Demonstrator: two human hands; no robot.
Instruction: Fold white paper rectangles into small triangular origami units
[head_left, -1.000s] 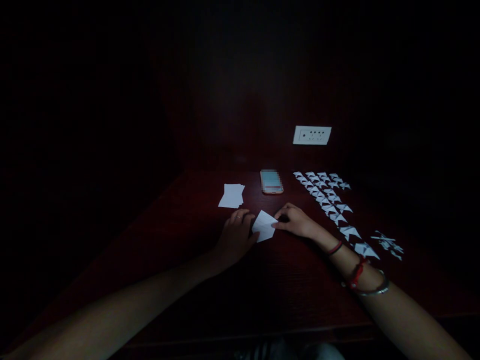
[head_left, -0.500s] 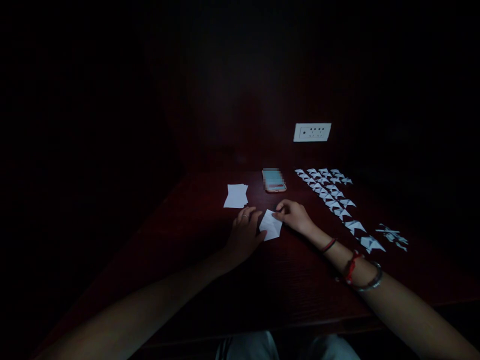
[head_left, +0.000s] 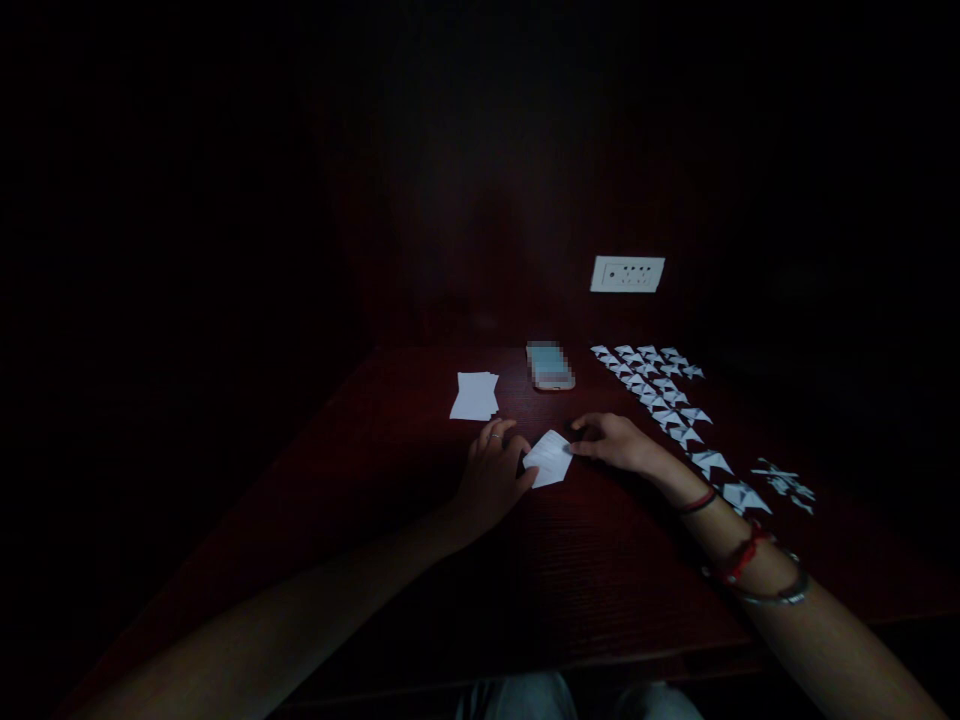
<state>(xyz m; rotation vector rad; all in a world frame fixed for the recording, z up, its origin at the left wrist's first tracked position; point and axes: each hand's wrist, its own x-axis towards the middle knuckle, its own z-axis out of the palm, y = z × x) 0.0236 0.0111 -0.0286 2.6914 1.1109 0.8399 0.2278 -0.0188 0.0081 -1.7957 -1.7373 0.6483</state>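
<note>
A small folded piece of white paper [head_left: 549, 460] lies in front of me between my hands, roughly five-sided with a point toward the far side. My left hand [head_left: 491, 470], with a ring on one finger, grips its left edge, thumb over the near left corner. At the right corner, my right hand [head_left: 616, 443] touches the paper with one fingertip. Its fingers are apart, and nothing is held in them. Just beyond my left hand is a small stack of white paper sheets [head_left: 474, 397].
A phone [head_left: 550, 366] lies on the dark red table [head_left: 375, 440] toward the wall. On the right, rows of folded white paper pieces [head_left: 667, 395] run toward me, beside a little pile of paper scraps [head_left: 784, 483]. A socket plate [head_left: 628, 274] is on the wall.
My right hand has shifted right and loosened from the paper's upper edge to its right corner. The paper has turned slightly and moved a little right, with my left hand still at its left edge.
</note>
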